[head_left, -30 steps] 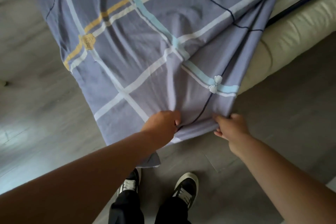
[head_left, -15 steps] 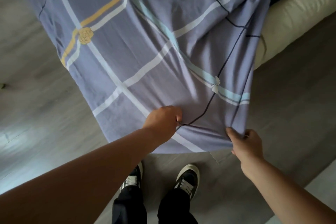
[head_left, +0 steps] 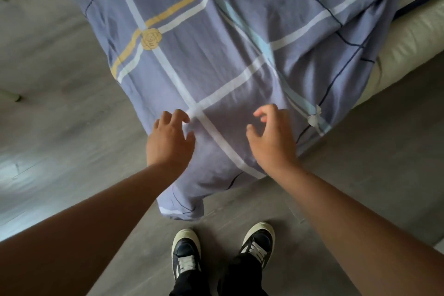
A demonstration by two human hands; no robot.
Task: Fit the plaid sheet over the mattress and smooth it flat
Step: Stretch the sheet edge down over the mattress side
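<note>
The plaid sheet (head_left: 228, 60), blue-grey with white, yellow and light-blue stripes, covers the corner of the bed and drapes down toward the floor, its loose tip hanging just above my shoes. The cream mattress (head_left: 408, 45) shows bare along its right side. My left hand (head_left: 168, 142) hovers over the hanging corner with fingers spread, holding nothing. My right hand (head_left: 271, 139) is beside it, fingers curled apart, also holding nothing. Whether the hands touch the cloth is unclear.
Grey wood-look floor (head_left: 60, 127) lies to the left and right of the bed corner. My two dark shoes (head_left: 221, 252) stand right in front of the hanging sheet tip. A pale upholstered surface (head_left: 26, 7) sits at far left.
Both hands were gripping the sheet's lower edge; they have let go and now hover with fingers apart. The sheet corner has dropped and hangs lower toward my shoes.
</note>
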